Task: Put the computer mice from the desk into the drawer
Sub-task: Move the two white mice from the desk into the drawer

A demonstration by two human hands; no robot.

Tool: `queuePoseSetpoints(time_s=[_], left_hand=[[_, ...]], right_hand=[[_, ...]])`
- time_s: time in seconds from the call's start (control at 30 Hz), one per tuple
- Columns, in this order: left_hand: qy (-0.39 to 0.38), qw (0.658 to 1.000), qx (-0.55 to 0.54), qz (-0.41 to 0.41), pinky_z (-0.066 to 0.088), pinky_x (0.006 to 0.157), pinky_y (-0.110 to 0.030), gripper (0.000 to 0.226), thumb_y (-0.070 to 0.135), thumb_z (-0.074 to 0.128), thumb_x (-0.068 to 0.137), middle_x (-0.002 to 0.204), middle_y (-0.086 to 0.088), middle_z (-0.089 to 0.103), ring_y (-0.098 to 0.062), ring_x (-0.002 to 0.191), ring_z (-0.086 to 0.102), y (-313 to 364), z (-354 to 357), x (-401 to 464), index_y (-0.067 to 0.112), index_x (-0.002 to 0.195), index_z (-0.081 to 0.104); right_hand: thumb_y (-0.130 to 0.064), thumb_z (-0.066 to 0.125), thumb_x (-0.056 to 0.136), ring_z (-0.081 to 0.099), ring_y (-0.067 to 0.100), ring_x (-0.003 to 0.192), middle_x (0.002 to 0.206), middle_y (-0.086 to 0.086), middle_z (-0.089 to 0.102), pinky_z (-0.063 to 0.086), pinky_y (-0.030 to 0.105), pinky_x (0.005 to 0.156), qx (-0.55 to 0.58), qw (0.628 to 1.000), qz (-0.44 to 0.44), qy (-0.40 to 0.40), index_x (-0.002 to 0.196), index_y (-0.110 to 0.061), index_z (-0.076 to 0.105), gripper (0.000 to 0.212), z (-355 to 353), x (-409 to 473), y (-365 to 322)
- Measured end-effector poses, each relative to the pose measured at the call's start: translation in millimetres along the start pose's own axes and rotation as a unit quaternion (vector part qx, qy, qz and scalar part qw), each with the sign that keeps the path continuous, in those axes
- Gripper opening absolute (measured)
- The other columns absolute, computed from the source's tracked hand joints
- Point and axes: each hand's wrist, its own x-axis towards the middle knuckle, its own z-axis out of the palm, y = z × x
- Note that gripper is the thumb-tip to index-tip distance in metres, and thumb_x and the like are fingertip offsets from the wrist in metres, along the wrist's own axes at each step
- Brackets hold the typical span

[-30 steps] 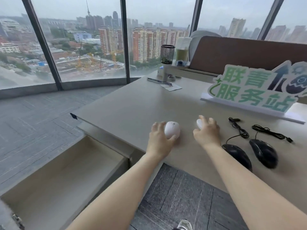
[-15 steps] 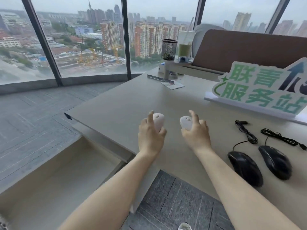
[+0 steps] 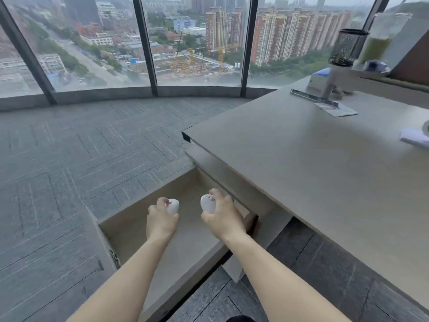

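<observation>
Both hands hover over the open drawer at the desk's left end, each gripping a white computer mouse. My left hand is closed around one white mouse. My right hand grips the other white mouse, whose scroll wheel faces up. The two mice are held a little above the drawer's pale bottom, side by side and apart. The black wired mice are out of view.
The beige desk fills the right side. At its far end lie a leaflet, a mesh pen holder and a container with green contents. Grey carpet covers the floor on the left, below tall windows.
Both hands lifted the white mice off the desk and carried them left and down over the open drawer. The view swung left, so the black mice and the sign left the frame.
</observation>
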Motion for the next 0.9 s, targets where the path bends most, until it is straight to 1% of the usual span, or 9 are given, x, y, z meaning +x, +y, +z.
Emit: queuePoseSetpoints(time_s=[0.1,0.2,0.3,0.37,0.47,0.6,0.7,0.8,0.9], left_hand=[[-0.029,0.999,0.02,-0.016,0.047,0.088,-0.04,0.044,0.021,0.06,0.078,0.121,-0.017,0.049,-0.038,0.106,0.055,-16.8,13.6,13.2,0.02,0.12,0.048],[-0.03,0.998,0.051,-0.009,0.048,0.084,-0.04,0.037,0.021,0.057,0.079,0.118,-0.015,0.052,-0.038,0.105,0.056,-22.3,26.4,22.5,0.019,0.115,0.047],[-0.015,0.996,0.086,0.018,0.048,0.082,-0.041,0.036,0.021,0.057,0.083,0.119,-0.015,0.054,-0.038,0.107,0.057,-22.3,33.5,24.9,0.015,0.116,0.045],[-0.022,0.991,0.12,0.047,0.047,0.085,-0.042,0.038,0.023,0.059,0.087,0.123,-0.015,0.051,-0.037,0.112,0.055,-22.1,35.7,24.9,0.011,0.121,0.045],[-0.003,0.998,0.062,0.033,0.046,0.087,-0.043,0.04,0.03,0.062,0.086,0.121,-0.016,0.054,-0.038,0.111,0.054,-22.3,34.3,25.7,0.008,0.114,0.047],[0.061,0.994,-0.03,0.089,0.041,0.09,-0.041,0.024,0.024,0.057,0.088,0.109,-0.017,0.06,-0.037,0.105,0.054,-2.9,22.0,22.1,0.006,0.105,0.057],[0.077,0.98,-0.08,0.167,0.041,0.088,-0.034,0.019,0.019,0.054,0.09,0.107,-0.013,0.063,-0.03,0.102,0.057,40.7,8.3,1.4,0.007,0.104,0.061],[0.07,0.959,-0.148,0.232,0.039,0.081,-0.025,0.019,0.017,0.051,0.092,0.103,-0.005,0.063,-0.019,0.095,0.058,99.4,2.9,-38.3,0.01,0.105,0.062],[0.041,0.935,-0.198,0.291,0.048,0.084,-0.031,0.019,0.019,0.052,0.091,0.103,-0.002,0.064,-0.016,0.093,0.062,160.1,11.2,-90.8,0.012,0.105,0.063]], right_hand=[[-0.02,0.041,0.086,0.055,0.039,0.113,0.133,0.017,0.042,0.046,0.041,0.093,-0.094,0.993,0.044,-0.061,0.145,-0.028,0.029,0.06,34.0,27.7,7.9],[-0.019,0.049,0.089,0.056,0.037,0.114,0.135,0.018,0.041,0.044,0.039,0.083,-0.188,0.975,0.055,-0.101,0.145,-0.025,0.025,0.061,59.0,47.0,17.0],[-0.019,0.053,0.091,0.053,0.037,0.117,0.136,0.019,0.04,0.047,0.041,0.087,-0.242,0.961,0.08,-0.108,0.144,-0.024,0.027,0.06,72.4,59.5,25.3],[-0.017,0.056,0.09,0.049,0.037,0.12,0.137,0.018,0.04,0.048,0.042,0.089,-0.259,0.956,0.089,-0.106,0.141,-0.022,0.032,0.057,76.4,63.2,28.5],[-0.019,0.062,0.089,0.047,0.037,0.121,0.137,0.018,0.041,0.048,0.041,0.088,-0.255,0.958,0.09,-0.094,0.14,-0.022,0.032,0.059,74.5,62.7,29.4],[-0.02,0.047,0.095,0.049,0.035,0.118,0.135,0.015,0.045,0.042,0.038,0.076,-0.173,0.985,0.014,-0.011,0.142,-0.02,0.034,0.048,42.6,43.9,15.3],[-0.02,0.045,0.095,0.057,0.03,0.114,0.132,0.009,0.053,0.047,0.038,0.085,-0.085,0.992,-0.049,0.08,0.135,-0.02,0.049,0.04,-6.3,8.6,5.6],[-0.019,0.051,0.095,0.064,0.023,0.099,0.12,0.003,0.063,0.053,0.039,0.084,-0.02,0.976,-0.093,0.197,0.12,-0.019,0.062,0.028,-67.7,-32.7,9.4],[-0.015,0.054,0.094,0.064,0.012,0.083,0.107,-0.002,0.069,0.049,0.021,0.073,0.002,0.944,-0.112,0.31,0.108,-0.018,0.069,0.021,-135.4,-78.9,35.0]])
